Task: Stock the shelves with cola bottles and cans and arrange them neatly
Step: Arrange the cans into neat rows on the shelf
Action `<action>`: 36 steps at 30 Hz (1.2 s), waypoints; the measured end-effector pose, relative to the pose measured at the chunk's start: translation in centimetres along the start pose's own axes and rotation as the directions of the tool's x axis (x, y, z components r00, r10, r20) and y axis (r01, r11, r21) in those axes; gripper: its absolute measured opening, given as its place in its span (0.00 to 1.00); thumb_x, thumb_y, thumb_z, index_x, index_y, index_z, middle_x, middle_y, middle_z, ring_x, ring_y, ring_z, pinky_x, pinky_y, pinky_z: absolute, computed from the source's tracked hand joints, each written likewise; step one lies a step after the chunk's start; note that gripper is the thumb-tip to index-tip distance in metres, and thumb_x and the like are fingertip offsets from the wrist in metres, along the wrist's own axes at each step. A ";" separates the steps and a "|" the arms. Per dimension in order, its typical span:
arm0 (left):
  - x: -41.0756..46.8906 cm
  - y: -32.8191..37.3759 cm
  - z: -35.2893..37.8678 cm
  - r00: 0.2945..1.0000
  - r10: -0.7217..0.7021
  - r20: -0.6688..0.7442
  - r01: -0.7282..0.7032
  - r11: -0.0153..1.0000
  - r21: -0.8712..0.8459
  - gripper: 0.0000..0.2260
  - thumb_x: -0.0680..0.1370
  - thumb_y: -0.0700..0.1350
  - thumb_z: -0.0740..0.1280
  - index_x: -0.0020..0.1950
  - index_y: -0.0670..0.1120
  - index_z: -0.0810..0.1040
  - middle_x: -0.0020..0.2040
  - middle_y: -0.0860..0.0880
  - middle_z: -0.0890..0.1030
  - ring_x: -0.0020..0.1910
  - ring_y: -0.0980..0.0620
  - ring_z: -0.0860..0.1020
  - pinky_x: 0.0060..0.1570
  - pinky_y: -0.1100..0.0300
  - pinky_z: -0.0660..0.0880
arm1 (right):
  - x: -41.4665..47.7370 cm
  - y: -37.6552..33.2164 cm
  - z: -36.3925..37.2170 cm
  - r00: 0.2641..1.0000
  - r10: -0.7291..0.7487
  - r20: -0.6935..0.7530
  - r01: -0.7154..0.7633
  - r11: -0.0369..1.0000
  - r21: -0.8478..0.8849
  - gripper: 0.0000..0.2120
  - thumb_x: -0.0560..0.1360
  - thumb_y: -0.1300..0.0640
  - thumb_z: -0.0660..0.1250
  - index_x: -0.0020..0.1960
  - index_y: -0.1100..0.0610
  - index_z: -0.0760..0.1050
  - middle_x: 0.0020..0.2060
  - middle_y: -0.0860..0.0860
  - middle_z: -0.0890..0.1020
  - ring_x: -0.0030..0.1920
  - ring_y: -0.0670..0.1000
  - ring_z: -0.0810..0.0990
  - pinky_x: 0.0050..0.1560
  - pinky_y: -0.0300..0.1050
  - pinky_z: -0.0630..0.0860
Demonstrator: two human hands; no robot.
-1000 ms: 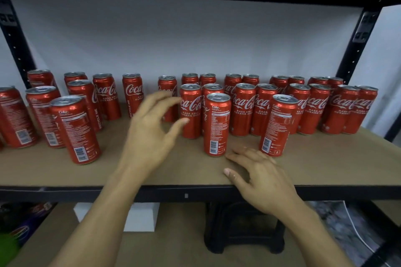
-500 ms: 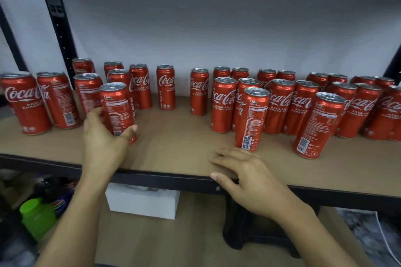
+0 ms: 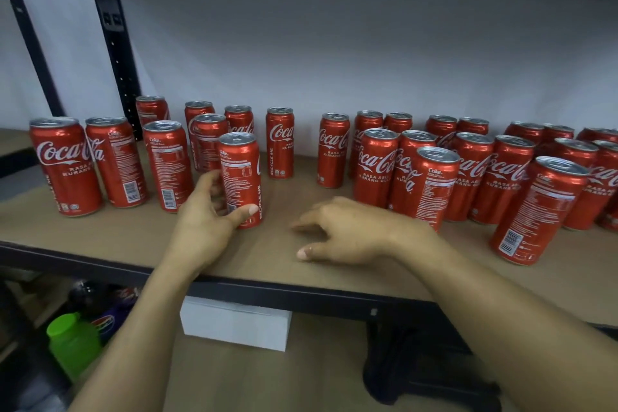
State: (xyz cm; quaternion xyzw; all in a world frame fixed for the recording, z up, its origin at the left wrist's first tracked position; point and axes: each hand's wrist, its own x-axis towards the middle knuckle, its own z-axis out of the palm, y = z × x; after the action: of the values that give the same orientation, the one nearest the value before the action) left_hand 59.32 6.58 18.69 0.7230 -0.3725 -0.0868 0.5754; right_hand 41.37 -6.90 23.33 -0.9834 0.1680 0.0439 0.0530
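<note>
We are reading "Coca-Cola" and "RECYCLE ME" on the red cans standing across the shelf. Our left grip is grasping one upright can near the shelf's front edge, thumb crossing its lower front, fingers curling behind. Our right grip is lying released just right of it, palm down, fingers loosely bent, holding nothing.

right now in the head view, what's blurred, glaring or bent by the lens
Head view: the right hand is smeared by motion, worst at its fingers; the left hand gripping a can is sharper. Head view: can lids catch bright glare; the wide lens fans the outer cans and shelf upright outward; below the shelf board it is dim.
</note>
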 end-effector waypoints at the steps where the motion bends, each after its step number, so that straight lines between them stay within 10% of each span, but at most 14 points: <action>1: 0.0 -0.1 0.0 1.000 0.002 0.000 -0.002 1.000 0.001 0.35 0.73 0.44 0.76 0.76 0.51 0.65 0.60 0.56 0.75 0.56 0.58 0.75 0.49 0.69 0.70 | 0.4 -0.2 -1.2 1.000 -0.017 -0.022 0.017 1.000 -0.006 0.29 0.78 0.39 0.67 0.76 0.45 0.67 0.73 0.48 0.72 0.71 0.50 0.71 0.72 0.52 0.69; 9: -0.2 -0.9 0.0 0.998 0.004 -0.063 0.001 0.997 0.082 0.35 0.72 0.46 0.77 0.76 0.51 0.65 0.68 0.50 0.77 0.64 0.51 0.77 0.64 0.52 0.74 | 5.4 1.8 -12.8 0.923 -0.049 -0.383 -0.042 0.973 -0.226 0.21 0.76 0.56 0.72 0.69 0.48 0.76 0.61 0.50 0.80 0.54 0.47 0.74 0.57 0.46 0.75; 17: 0.4 0.4 -1.2 0.981 0.058 -0.187 -0.017 0.976 0.218 0.35 0.71 0.45 0.78 0.74 0.50 0.66 0.67 0.49 0.77 0.65 0.47 0.77 0.64 0.48 0.74 | 9.9 6.2 -16.0 0.986 0.148 -0.074 -0.165 0.917 -0.363 0.28 0.75 0.60 0.74 0.73 0.46 0.72 0.70 0.52 0.74 0.58 0.50 0.74 0.54 0.46 0.74; 22: 0.1 6.1 -3.0 0.886 0.355 -0.297 -0.194 0.867 0.459 0.27 0.76 0.53 0.73 0.72 0.51 0.68 0.66 0.49 0.73 0.64 0.49 0.75 0.64 0.47 0.73 | 10.8 8.3 -14.4 0.986 0.149 -0.075 -0.166 0.927 -0.336 0.25 0.75 0.54 0.74 0.70 0.42 0.74 0.69 0.48 0.74 0.63 0.53 0.76 0.60 0.53 0.79; 26: 4.1 11.5 -2.5 0.844 0.528 -0.091 -0.390 0.723 0.570 0.18 0.78 0.50 0.71 0.67 0.53 0.75 0.63 0.49 0.74 0.56 0.52 0.77 0.57 0.55 0.74 | 11.4 9.4 -13.9 0.987 0.130 -0.092 -0.152 0.945 -0.289 0.23 0.73 0.52 0.75 0.66 0.40 0.76 0.65 0.45 0.77 0.60 0.51 0.78 0.58 0.53 0.80; 31: 14.3 13.1 0.6 0.922 0.231 0.310 -0.386 0.576 0.720 0.23 0.77 0.51 0.73 0.71 0.50 0.73 0.67 0.46 0.75 0.64 0.46 0.74 0.59 0.54 0.73 | 12.1 10.9 -13.6 0.990 0.123 -0.061 -0.137 0.940 -0.312 0.26 0.75 0.53 0.75 0.70 0.42 0.73 0.68 0.47 0.74 0.63 0.53 0.76 0.57 0.51 0.79; 36: 19.6 12.6 1.7 0.910 0.025 0.413 -0.360 0.539 0.761 0.30 0.73 0.57 0.75 0.72 0.49 0.72 0.67 0.47 0.77 0.61 0.46 0.78 0.59 0.50 0.77 | 13.0 11.9 -14.0 0.991 0.091 -0.094 -0.114 0.953 -0.280 0.24 0.73 0.52 0.76 0.67 0.41 0.76 0.57 0.41 0.75 0.53 0.48 0.76 0.57 0.52 0.80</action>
State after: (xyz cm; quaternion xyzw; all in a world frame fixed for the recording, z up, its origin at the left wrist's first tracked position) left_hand 66.70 -7.99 35.35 0.8320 -0.5447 0.0340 0.0996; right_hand 50.56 -24.02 34.74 -0.9717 0.2126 0.0308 -0.0982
